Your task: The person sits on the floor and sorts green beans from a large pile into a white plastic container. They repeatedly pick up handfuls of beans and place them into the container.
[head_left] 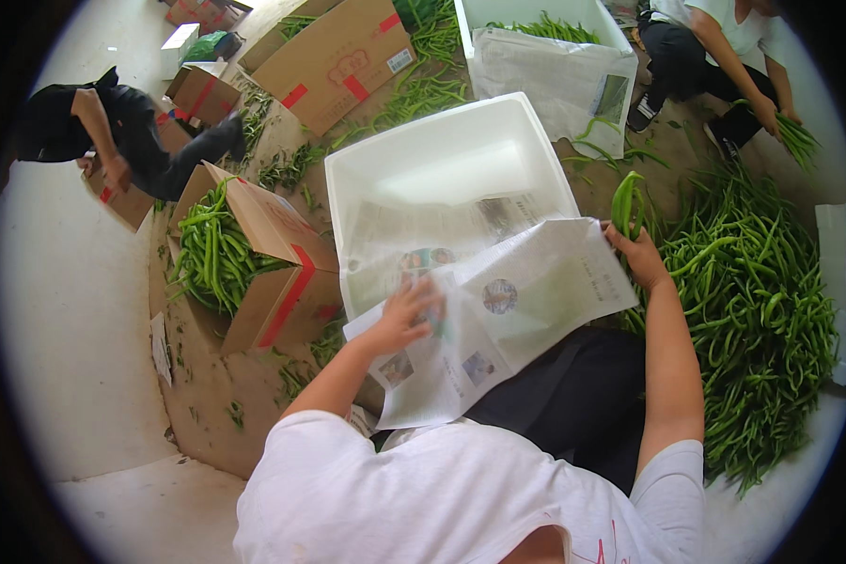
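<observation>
My left hand (407, 311) rests with spread fingers on a printed newspaper sheet (555, 273), slightly blurred. The sheet lies over the near part of a white foam box (442, 141) and hangs past its front edge toward my lap; more paper lines the box. My right hand (633, 246) grips a few long green peppers (627, 200) upright beside the box's right corner, at the sheet's corner. A large pile of green peppers (733, 329) lies at my right.
An open cardboard box of peppers (211, 254) stands left. Behind are a carton (338, 66), another foam box (550, 85) and scattered peppers. A person (122, 122) bends at the far left; another (714, 56) sits at the upper right, holding peppers.
</observation>
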The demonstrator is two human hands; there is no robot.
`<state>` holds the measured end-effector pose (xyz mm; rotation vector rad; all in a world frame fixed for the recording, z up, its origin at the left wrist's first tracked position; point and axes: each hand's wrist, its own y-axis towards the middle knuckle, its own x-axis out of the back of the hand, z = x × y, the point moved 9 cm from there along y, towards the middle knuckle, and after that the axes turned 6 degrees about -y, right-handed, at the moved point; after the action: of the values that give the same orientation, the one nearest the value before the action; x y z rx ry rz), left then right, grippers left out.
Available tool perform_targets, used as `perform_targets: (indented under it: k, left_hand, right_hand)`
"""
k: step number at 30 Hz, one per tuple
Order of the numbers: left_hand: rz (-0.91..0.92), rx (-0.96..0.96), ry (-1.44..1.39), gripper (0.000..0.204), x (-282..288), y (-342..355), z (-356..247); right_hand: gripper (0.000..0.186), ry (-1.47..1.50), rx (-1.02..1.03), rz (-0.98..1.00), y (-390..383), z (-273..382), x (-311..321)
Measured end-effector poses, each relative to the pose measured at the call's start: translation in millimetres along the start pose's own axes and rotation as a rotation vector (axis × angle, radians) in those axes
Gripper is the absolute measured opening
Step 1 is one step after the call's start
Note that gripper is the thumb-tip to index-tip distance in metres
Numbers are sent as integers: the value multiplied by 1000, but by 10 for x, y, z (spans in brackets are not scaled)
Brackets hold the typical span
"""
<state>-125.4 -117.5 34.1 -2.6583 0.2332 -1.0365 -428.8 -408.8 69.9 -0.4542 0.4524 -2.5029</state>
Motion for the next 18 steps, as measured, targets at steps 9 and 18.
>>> perform_targets:
  k: [9, 18]
  left_hand:
    - [305, -224, 774, 32, -1219, 288, 657]
    - [-491, -264, 226, 40, 306, 638, -282]
  right_hand:
    - [25, -525, -163, 148, -476, -596, -82]
    - [24, -388, -132, -48, -551, -365, -28]
